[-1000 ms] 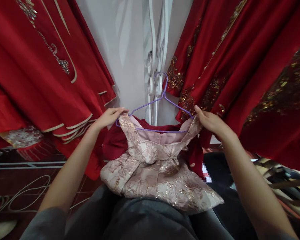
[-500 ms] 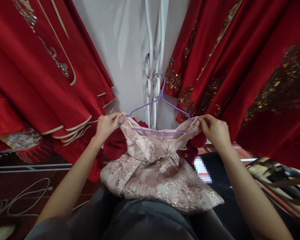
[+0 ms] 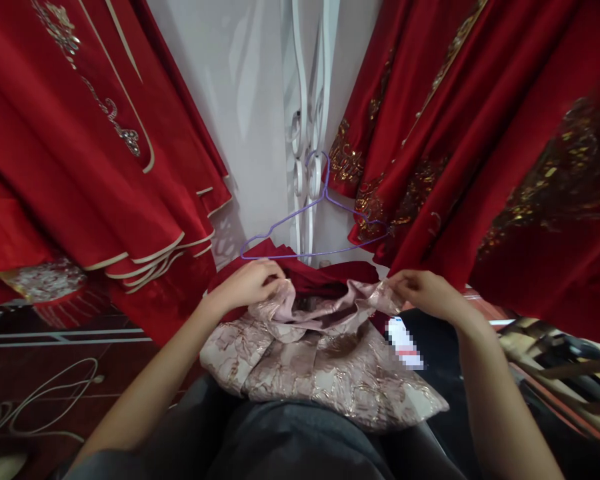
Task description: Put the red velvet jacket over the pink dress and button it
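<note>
Pink dress (image 3: 325, 373): left hand (image 3: 250, 283), right hand (image 3: 425, 293) grip clenched on neckline, fingertips hidden in folds.

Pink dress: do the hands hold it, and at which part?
Yes. The left hand and the right hand each grip the pink dress at its bunched top edge, one at each end.

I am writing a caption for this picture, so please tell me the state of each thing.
purple hanger: empty, hooked on the white grille.
pink dress: crumpled on the lap, off the hanger.
left hand: gripping the dress's edge.
right hand: gripping the dress's other edge.
red gowns: hanging at both sides.
</note>
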Action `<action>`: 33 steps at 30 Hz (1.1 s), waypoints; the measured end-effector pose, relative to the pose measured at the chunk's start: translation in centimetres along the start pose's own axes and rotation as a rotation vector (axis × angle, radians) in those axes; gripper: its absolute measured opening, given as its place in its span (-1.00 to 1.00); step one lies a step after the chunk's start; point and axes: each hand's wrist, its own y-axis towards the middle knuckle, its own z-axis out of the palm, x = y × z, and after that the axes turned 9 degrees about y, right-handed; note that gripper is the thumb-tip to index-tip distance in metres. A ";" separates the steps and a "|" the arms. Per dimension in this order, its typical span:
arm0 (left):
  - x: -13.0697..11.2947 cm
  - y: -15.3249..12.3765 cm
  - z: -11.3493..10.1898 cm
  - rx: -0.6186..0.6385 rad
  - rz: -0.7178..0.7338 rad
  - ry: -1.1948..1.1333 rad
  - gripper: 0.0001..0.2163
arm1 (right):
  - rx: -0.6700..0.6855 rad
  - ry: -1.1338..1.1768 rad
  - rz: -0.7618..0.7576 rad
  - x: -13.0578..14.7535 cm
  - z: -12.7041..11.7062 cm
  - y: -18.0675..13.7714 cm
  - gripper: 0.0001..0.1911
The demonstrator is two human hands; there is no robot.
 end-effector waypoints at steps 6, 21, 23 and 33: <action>-3.5 5.8 1.3 -0.109 0.184 0.034 -0.80 | -0.236 -0.002 -0.143 4.2 0.4 0.0 -0.78; -2.4 4.3 4.6 0.020 0.177 -0.169 -0.85 | -0.497 0.092 0.093 -4.3 -2.7 1.7 -0.81; -2.5 4.0 4.0 0.027 0.185 -0.220 -0.81 | -0.494 0.051 0.173 -5.0 -3.1 1.7 -0.83; -2.8 4.0 3.5 0.051 0.193 -0.289 -0.80 | -0.537 0.159 0.038 -3.6 -2.3 1.5 -0.77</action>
